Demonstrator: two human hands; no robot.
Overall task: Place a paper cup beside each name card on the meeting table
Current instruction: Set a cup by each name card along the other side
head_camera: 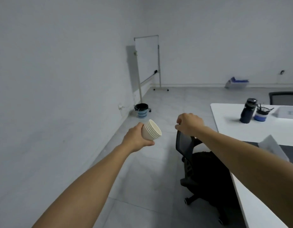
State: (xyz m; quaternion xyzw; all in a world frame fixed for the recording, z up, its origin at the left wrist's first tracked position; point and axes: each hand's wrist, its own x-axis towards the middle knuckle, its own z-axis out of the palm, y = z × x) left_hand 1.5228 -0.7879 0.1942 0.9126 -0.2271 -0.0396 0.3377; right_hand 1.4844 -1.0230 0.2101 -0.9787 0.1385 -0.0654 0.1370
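Head view: two hands over the floor.
Left hand (137, 139): wrapped round the cups (151, 130), tipped, mouths facing right.
Right hand (190, 123): closed on the chair (183, 142) top.
Table (228, 125): off to the right.
Card (289, 112): far right; right hand is nearer.

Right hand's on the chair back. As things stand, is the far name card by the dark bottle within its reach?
Probably not yet. The right hand grips the chair back, and that name card lies well beyond, past the dark bottle, across the table.
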